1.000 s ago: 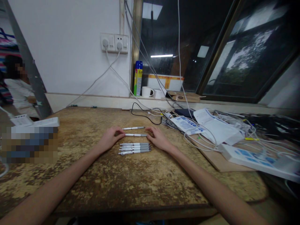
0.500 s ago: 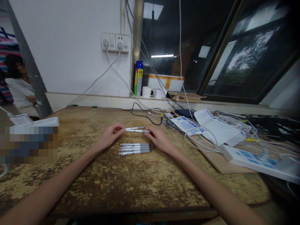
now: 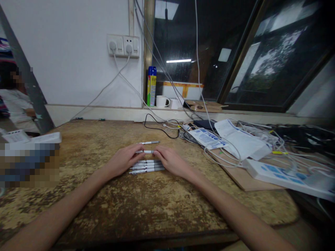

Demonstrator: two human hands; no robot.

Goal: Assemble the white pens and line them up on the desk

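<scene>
A white pen [image 3: 148, 151] is held level by its two ends, just beyond a row of pens. My left hand [image 3: 127, 157] pinches its left end and my right hand [image 3: 169, 158] its right end. Closer to me, several white pens with grey grips [image 3: 146, 167] lie side by side on the worn wooden table [image 3: 146, 205]; my fingers partly cover their ends. Farther off, a single pen [image 3: 151, 142] lies on the table, its left end partly behind my left hand.
Papers [image 3: 238, 139], tangled cables and a white power strip [image 3: 285, 177] crowd the right side. A black cable [image 3: 157, 128] curls at the back. On the sill stand a spray can [image 3: 151, 87] and a white mug [image 3: 162, 101]. A person [image 3: 18, 104] is at far left.
Both hands have drawn one pen toward me, from beside the far pen to the near row. The far pen stays behind on the table. The view has shifted slightly.
</scene>
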